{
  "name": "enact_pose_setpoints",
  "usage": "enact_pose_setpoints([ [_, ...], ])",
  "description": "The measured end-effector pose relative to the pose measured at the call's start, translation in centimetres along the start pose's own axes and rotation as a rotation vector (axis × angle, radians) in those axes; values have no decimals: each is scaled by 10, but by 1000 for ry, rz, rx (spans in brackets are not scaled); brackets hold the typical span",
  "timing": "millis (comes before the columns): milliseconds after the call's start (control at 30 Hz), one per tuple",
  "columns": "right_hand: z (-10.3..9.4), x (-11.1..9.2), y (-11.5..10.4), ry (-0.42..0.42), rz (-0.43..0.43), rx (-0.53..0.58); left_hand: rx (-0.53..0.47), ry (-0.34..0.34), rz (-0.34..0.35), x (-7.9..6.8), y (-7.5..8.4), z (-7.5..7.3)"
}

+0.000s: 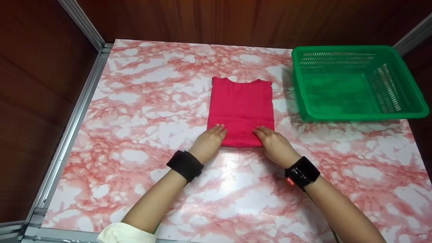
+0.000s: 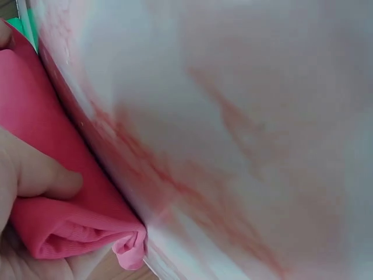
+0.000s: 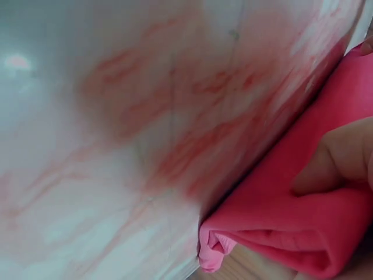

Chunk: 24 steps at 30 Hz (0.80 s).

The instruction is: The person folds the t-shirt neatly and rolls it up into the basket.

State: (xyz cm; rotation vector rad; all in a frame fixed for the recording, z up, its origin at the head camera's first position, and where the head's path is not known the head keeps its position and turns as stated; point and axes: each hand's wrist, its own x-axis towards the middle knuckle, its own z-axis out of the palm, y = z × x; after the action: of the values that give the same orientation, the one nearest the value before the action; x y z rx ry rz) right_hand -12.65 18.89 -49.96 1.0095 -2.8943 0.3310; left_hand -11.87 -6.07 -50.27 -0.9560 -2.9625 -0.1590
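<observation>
A bright pinkish-red shirt [image 1: 242, 104], folded into a neat rectangle, lies on the marbled table with its curved neckline at the far edge. My left hand [image 1: 208, 140] grips its near left corner. The left wrist view shows that thumb [image 2: 49, 178] pressed on the cloth, with layered folds [image 2: 81, 230] bunched beside it. At the near right corner, my right hand [image 1: 277, 145] holds the shirt the same way, its thumb [image 3: 329, 166] denting the fabric. The fingers on the other side are mostly hidden in both wrist views.
To the right of the shirt stands a green plastic basket [image 1: 337, 117] with slotted walls and nothing visible inside. Dark wood panels [image 1: 209, 20] rise behind the table and along its left side. A metal rail [image 1: 72, 131] follows the table's left edge.
</observation>
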Motion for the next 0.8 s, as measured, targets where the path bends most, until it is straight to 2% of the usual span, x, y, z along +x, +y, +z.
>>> enact_pose_setpoints([
  [133,1,-4,-1,60,-22,17,-18,53,23,-4,2,-1],
  [267,-1,-9,-3,64,-20,28,-48,85,48,-9,3,-3],
  [467,-11,-17,-7,41,15,64,-113,66,62,-15,6,-9],
  [633,-20,-23,-12,35,1,83,-165,57,77,-23,8,-21],
  [800,-30,-28,-17,-9,-5,121,-237,-6,64,-29,11,-33],
])
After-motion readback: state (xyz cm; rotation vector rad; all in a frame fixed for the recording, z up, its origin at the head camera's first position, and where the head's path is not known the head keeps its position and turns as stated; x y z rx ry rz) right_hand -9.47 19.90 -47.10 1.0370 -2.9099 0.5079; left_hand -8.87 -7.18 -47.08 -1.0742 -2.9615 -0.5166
